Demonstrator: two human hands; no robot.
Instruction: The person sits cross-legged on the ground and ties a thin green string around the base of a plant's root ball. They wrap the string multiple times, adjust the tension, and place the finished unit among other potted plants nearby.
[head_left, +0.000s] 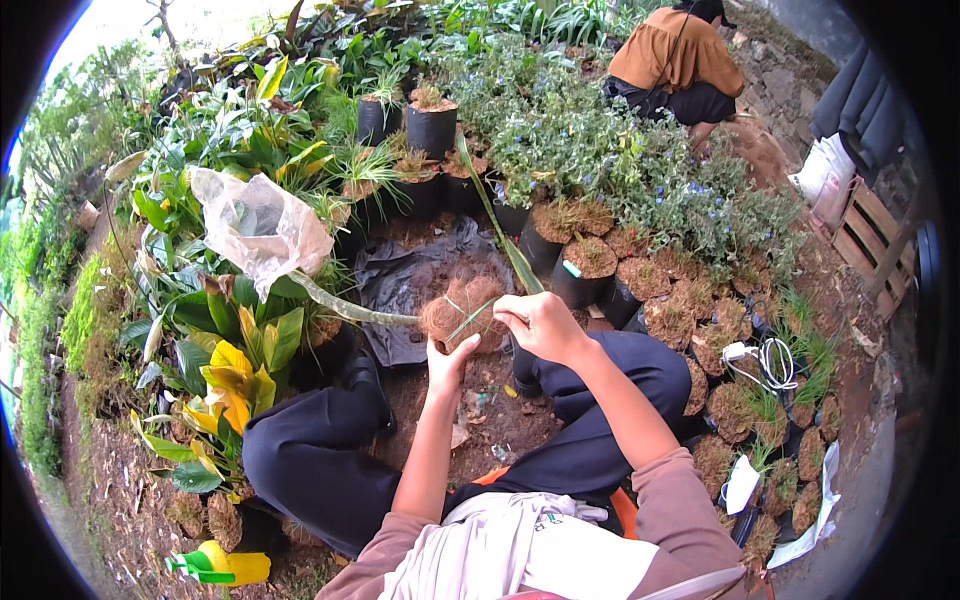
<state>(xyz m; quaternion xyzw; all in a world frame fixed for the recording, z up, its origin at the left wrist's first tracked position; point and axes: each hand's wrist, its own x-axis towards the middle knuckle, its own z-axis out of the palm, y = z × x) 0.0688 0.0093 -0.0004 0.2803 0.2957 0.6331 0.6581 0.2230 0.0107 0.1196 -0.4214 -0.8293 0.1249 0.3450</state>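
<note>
A ball of brown coconut fibre (459, 304) rests in my left hand (448, 369), which grips it from below with the thumb along its near side. Green string (474, 318) crosses the ball's surface. My right hand (546, 328) pinches that string at the ball's right side. One long snake plant leaf (352, 309) reaches left from the ball. Another long green leaf (517, 262) runs up and away behind my right hand; its base is hidden. Beneath the ball, a black plastic sheet (381, 279) with loose fibre on it lies on the soil.
Potted plants in black bags (432, 131) ring the spot, with fibre-topped pots (589, 259) at right. A clear plastic bag (259, 225) sits over foliage at left. A white cable (776, 364) lies on the right-hand pots. A person (675, 64) crouches at the far right.
</note>
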